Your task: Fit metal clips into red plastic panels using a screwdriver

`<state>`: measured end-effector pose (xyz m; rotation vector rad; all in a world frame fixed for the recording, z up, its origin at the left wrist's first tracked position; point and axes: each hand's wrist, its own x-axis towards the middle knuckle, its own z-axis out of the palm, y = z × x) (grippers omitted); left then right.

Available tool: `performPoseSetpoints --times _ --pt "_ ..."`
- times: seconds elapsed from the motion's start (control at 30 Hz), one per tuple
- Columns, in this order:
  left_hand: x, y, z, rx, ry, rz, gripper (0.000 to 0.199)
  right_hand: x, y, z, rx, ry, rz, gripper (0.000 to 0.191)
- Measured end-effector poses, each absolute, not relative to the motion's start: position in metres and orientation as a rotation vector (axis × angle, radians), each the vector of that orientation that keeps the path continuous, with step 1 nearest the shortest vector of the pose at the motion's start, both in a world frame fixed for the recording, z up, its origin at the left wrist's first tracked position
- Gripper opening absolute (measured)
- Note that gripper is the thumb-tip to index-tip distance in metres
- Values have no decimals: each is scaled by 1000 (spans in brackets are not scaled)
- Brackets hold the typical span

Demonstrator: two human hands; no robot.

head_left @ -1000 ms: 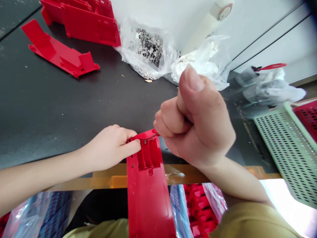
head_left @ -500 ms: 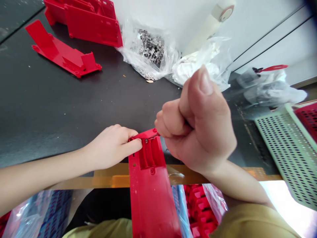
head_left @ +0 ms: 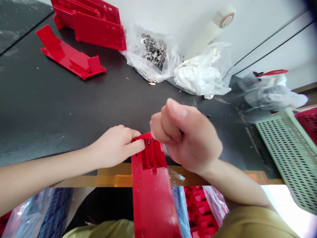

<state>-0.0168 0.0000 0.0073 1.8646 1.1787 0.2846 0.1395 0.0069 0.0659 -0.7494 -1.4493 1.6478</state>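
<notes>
A long red plastic housing (head_left: 155, 198) lies over the table's front edge, its recessed compartment with small metal springs (head_left: 149, 142) at the far end. My left hand (head_left: 121, 143) grips the housing's far left corner, the thumb on the compartment's edge. Just right of that, my right hand (head_left: 184, 134) is a closed fist with the thumb on top, over the housing's far right corner. A thin tool tip seems to come out beneath its fingers; the rest of what it holds is hidden.
Another red part (head_left: 71, 61) and stacked red housings (head_left: 99, 28) lie at the back left. Behind my hands are a bag of metal clips (head_left: 155, 53) and a bag of white pieces (head_left: 203, 72). A green basket (head_left: 284, 148) stands at the right.
My right fist has moved down and a little left, closer to the housing. My left hand keeps its grip. The view has shifted slightly.
</notes>
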Motion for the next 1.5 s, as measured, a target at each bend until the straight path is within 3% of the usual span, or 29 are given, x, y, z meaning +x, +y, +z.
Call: performPoseSetpoints --times 0.27,1.5 --pt "-15 2 12 1763 1222 201 31 135 11 62 -701 -1267 1591 61" --pt "-15 3 13 1768 1214 191 31 134 9 58 -789 -1331 1476 61"
